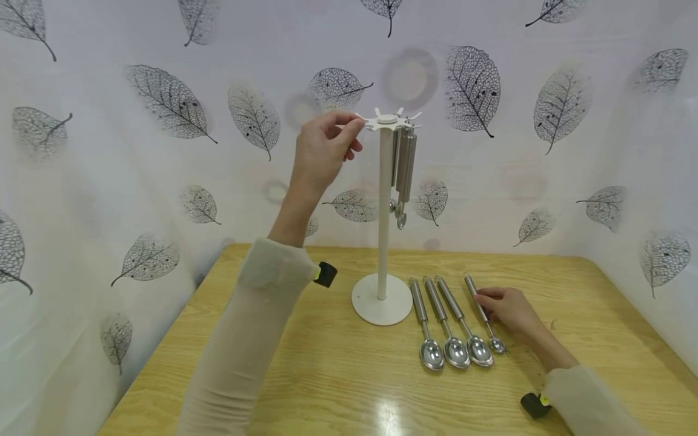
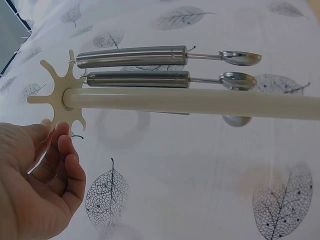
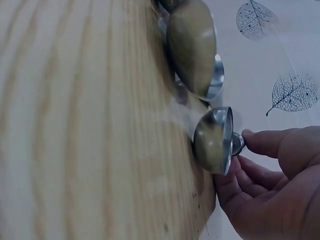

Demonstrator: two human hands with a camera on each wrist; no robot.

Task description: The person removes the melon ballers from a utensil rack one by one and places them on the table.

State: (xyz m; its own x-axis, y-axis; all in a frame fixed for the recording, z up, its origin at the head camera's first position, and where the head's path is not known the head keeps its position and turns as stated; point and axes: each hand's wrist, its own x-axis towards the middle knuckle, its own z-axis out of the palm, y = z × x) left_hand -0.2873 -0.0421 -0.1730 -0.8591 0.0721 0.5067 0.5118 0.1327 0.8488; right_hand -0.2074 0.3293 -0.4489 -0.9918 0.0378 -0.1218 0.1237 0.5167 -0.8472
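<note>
In the head view my left hand [image 1: 323, 148] is raised at the top of a white utensil stand [image 1: 383, 230], its thumb and fingers pinching one arm of the star-shaped hook plate [image 2: 55, 95]. Several steel measuring spoons [image 2: 132, 56] hang from the plate's far side, bowls down. On the table my right hand [image 1: 511, 312] grips the thick handle of a small measuring spoon [image 1: 475, 295], between thumb and fingers. Its round bowl [image 3: 212, 140] lies close over the wood in the right wrist view.
Three larger measuring spoons [image 1: 456, 353] lie side by side between the stand's round base [image 1: 373, 315] and my right hand, bowls toward me. The wooden table [image 1: 327, 375] backs onto a white curtain [image 1: 262, 48] with a leaf print.
</note>
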